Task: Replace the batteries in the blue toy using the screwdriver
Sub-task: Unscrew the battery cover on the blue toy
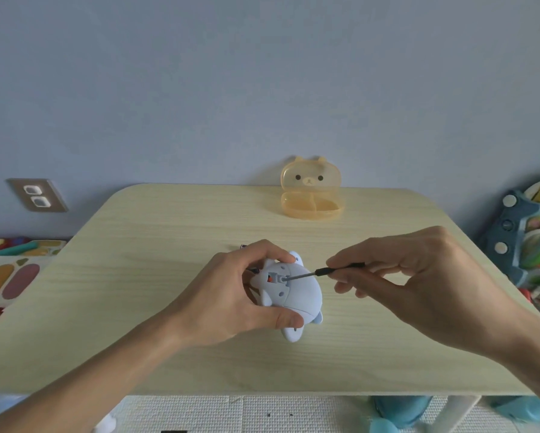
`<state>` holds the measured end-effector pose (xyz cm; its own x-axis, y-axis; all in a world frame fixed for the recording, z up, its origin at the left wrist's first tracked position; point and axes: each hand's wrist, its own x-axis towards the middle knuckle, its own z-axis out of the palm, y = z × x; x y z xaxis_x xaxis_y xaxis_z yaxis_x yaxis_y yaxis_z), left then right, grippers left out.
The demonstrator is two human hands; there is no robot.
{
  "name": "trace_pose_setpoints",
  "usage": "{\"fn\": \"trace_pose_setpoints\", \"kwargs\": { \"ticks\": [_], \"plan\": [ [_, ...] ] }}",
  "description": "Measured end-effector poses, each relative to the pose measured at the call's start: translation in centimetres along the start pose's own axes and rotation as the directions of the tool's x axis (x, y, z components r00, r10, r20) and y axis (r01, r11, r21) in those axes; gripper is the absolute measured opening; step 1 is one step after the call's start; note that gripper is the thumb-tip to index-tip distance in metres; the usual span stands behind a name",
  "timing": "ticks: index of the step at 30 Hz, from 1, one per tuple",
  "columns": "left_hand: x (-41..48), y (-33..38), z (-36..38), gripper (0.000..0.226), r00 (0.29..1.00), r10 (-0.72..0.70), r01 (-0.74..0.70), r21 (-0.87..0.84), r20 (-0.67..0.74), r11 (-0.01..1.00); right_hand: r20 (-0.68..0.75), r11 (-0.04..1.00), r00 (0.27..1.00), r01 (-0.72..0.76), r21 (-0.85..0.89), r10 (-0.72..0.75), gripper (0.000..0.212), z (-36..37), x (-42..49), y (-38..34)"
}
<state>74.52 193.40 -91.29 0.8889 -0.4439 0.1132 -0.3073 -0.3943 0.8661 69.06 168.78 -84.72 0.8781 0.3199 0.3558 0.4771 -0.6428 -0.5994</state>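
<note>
Head view: left hand (pixel 231 295) clasps the blue toy (pixel 293 295) underside-up at table (pixel 137 276) centre. Right hand (pixel 418 282), at 3 o'clock of the toy, pinches the screwdriver (pixel 325 271), tip in the battery compartment. Orange bear case (pixel 311 195) stands open at 12 o'clock.

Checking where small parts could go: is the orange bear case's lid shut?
No, the orange bear case stands open, lid upright against the wall.

Home playroom or child's room: pale wood-grain worktop (pixel 156 232) against a plain blue wall (pixel 199 89), colourful plastic toys (pixel 15 270) at left, stuffed toy rack (pixel 531 232) at right, white foam floor mat (pixel 262 414) near.
</note>
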Motion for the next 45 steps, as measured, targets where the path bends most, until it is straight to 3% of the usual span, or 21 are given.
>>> {"fn": "trace_pose_setpoints", "kwargs": {
  "ticks": [9,13,16,21,23,26,30,35,37,40,45],
  "plan": [
    [-0.2,0.2,0.1,0.057,1.000,0.024,-0.024,0.039,0.000,0.999,-0.006,1.000,1.000,0.009,-0.006,-0.009,0.008,0.6,0.1,-0.1],
    [-0.2,0.3,0.3,0.057,1.000,0.030,-0.030,0.054,0.001,0.998,-0.101,1.000,0.995,-0.014,0.007,0.015,0.023,1.0,0.2,-0.4],
    [-0.1,0.2,0.5,0.056,1.000,0.021,-0.021,0.042,-0.001,0.999,-0.150,1.000,0.988,-0.026,0.001,0.026,0.010,1.5,0.2,-0.4],
    [0.0,0.0,0.6,0.056,1.000,0.016,-0.015,0.039,-0.013,0.999,-0.073,0.990,0.994,-0.076,0.118,0.085,0.004,1.2,0.0,0.0],
    [0.0,-0.1,0.6,0.056,1.000,0.014,-0.013,0.041,-0.013,0.999,-0.027,0.990,0.996,-0.077,0.122,0.081,0.017,0.9,-0.2,0.4],
    [0.0,-0.1,0.6,0.057,1.000,0.011,-0.010,0.051,-0.013,0.999,0.014,0.998,0.998,-0.059,0.016,0.059,0.024,0.5,-0.4,0.8],
    [0.0,0.1,0.7,0.058,1.000,0.027,-0.026,0.073,-0.012,0.997,0.001,0.998,1.000,-0.013,-0.067,0.013,0.016,0.1,-0.1,0.5],
    [-0.1,0.2,1.1,0.058,0.999,0.036,-0.036,0.075,0.000,0.997,-0.114,0.969,0.990,0.053,-0.243,-0.082,0.048,1.1,0.3,0.2],
    [-0.1,0.2,1.1,0.058,0.999,0.035,-0.035,0.083,0.001,0.996,-0.151,0.966,0.986,0.036,-0.257,-0.077,0.039,1.7,0.3,-0.1],
    [0.0,0.1,1.0,0.057,1.000,0.029,-0.028,0.074,-0.009,0.997,-0.128,0.995,0.992,-0.005,-0.104,-0.009,0.008,1.7,0.3,-0.4],
    [0.1,0.1,1.0,0.056,0.999,0.030,-0.029,0.070,-0.012,0.997,-0.052,0.997,0.996,-0.070,0.043,0.073,0.008,1.0,-0.1,0.0]
  ]
}}
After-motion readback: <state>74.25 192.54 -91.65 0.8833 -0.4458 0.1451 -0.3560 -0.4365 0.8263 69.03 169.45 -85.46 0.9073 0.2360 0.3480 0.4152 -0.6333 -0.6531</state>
